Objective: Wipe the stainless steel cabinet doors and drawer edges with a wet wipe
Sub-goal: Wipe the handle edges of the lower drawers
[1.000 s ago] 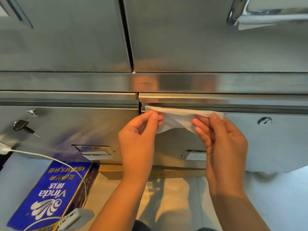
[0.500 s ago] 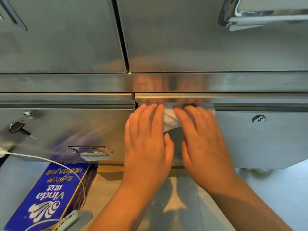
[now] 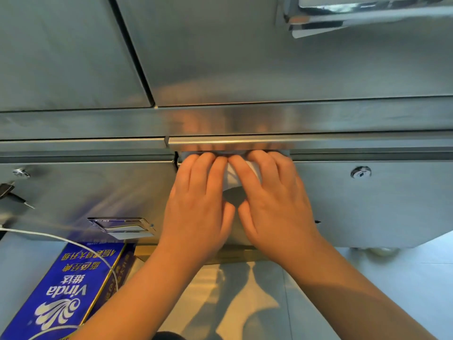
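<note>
A white wet wipe (image 3: pixel 232 177) lies flat against the top of the lower right stainless steel drawer front (image 3: pixel 367 200), just under its top edge (image 3: pixel 343 157). My left hand (image 3: pixel 198 200) and my right hand (image 3: pixel 274 200) press it there side by side, fingers straight and pointing up into the groove. Most of the wipe is hidden under the fingers; only a strip between the hands shows. The upper cabinet doors (image 3: pixel 245 57) rise above a horizontal steel rail (image 3: pixel 318 119).
The lower left drawer (image 3: pixel 85 192) carries a recessed handle (image 3: pixel 122 227), a lock (image 3: pixel 20 173) and a key (image 3: pixel 12 195). A blue Vinda tissue pack (image 3: pixel 66 290) and a white cable (image 3: pixel 73 244) lie on the floor at the left. A lock (image 3: pixel 360 172) sits on the right drawer.
One second ago both hands pinched the wipe stretched out in front of the drawer. They have since flattened it onto the drawer top, and the fingertips have slid further up into the groove.
</note>
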